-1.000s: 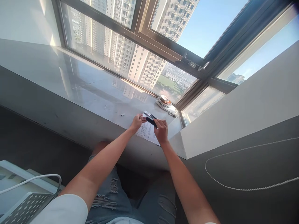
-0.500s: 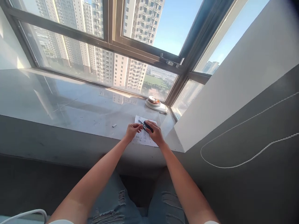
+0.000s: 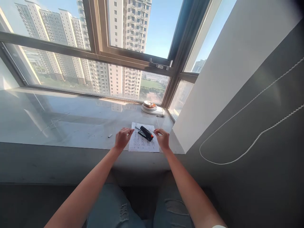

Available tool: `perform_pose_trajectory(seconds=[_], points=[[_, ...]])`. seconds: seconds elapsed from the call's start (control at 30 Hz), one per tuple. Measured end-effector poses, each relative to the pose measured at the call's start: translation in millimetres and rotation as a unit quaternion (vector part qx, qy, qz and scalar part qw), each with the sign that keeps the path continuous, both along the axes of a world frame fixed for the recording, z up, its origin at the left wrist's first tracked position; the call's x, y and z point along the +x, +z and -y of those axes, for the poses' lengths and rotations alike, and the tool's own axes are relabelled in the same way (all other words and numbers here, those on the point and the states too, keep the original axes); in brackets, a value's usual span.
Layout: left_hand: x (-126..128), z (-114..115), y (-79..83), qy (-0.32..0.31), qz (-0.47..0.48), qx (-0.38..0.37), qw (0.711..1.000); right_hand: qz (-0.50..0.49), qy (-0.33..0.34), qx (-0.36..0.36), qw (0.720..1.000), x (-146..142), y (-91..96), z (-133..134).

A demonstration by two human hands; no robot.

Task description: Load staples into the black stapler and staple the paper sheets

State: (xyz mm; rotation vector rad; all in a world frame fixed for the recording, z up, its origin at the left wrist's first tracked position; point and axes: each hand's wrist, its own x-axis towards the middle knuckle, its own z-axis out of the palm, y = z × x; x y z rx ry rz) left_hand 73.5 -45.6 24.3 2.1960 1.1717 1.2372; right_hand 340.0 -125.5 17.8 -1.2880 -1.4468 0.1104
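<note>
While a black stapler [image 3: 146, 131] lies open on printed paper [image 3: 136, 145] just below the head view's centre, the left hand [image 3: 123, 138] is at its left and the right hand [image 3: 163, 138] at its right, fingers curled on both, though whether either pinches something small I cannot tell.

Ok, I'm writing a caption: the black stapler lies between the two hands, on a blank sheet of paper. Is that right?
Not quite: the sheet of paper isn't blank; the head view shows lines of print on it. The black stapler does lie on it, between left hand and right hand.
</note>
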Motion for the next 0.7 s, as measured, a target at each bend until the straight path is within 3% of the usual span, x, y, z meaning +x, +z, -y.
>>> perform_pose_trajectory(seconds=[0.07,0.1,0.17,0.3,0.43,0.57,0.63,0.7], points=[[-25.6,-10.1,-1.9,0.152,-0.058,0.029,0.986,-0.042,-0.165,-0.073,0.983,32.5,-9.9,-5.2],[-37.6,-14.8,-5.8,0.205,-0.095,0.025,0.974,-0.043,-0.205,-0.117,0.971,47.4,-14.4,-8.9],[-56.5,-22.1,-17.4,0.246,-0.169,-0.004,0.954,-0.027,-0.228,-0.156,0.961,70.5,-21.7,-18.4],[-69.7,-28.9,-38.1,0.221,-0.231,-0.026,0.947,0.043,-0.205,-0.178,0.961,86.6,-30.9,-36.7],[-65.9,-26.5,-37.7,0.218,-0.216,-0.038,0.951,0.088,-0.226,-0.202,0.949,84.1,-31.9,-40.4],[-65.7,-17.2,-31.5,0.286,-0.216,-0.004,0.934,0.118,-0.216,-0.106,0.963,62.6,-23.8,-30.7],[-69.3,-13.4,-30.2,0.314,-0.237,-0.015,0.919,0.116,-0.145,-0.056,0.981,40.7,-19.3,-24.8],[-74.0,-11.6,-28.6,0.306,-0.262,-0.048,0.914,0.105,-0.022,-0.051,0.993,16.6,-16.9,-20.9]])
